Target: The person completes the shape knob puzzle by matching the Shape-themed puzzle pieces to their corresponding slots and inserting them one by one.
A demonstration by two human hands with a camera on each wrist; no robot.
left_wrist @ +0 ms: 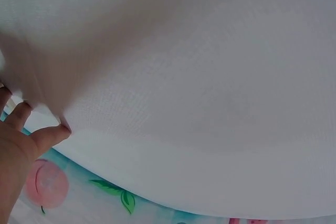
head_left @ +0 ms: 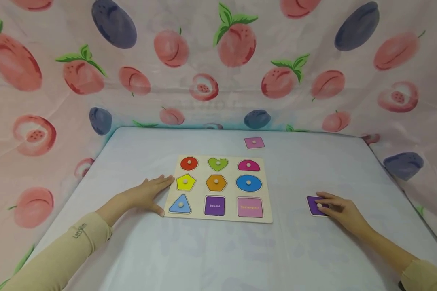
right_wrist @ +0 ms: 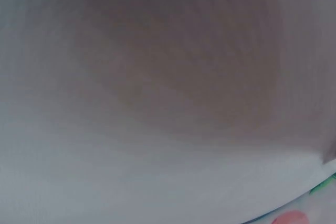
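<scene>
A wooden shape puzzle board (head_left: 196, 212) lies flat on the table in the head view. Knobbed pieces sit in it, among them a red circle (head_left: 185, 165), an orange hexagon (head_left: 213, 188) and a blue triangle (head_left: 182, 209). Two recesses in the front row show the printed words "Square" and "Rectangular". With fingers spread, my left hand (head_left: 148, 196) touches the board's left edge. Off to the right, my right hand (head_left: 344, 213) pinches the knob of a purple square piece (head_left: 313, 210), partly covered by the fingers. The left wrist view catches the left hand's fingertips; the right wrist view shows mostly cloth.
Behind the board lies a pink knobbed piece (head_left: 248, 143). White cloth (head_left: 218, 254) covers the table. A fruit-patterned curtain (head_left: 204, 48) rises along the back and both sides of the table.
</scene>
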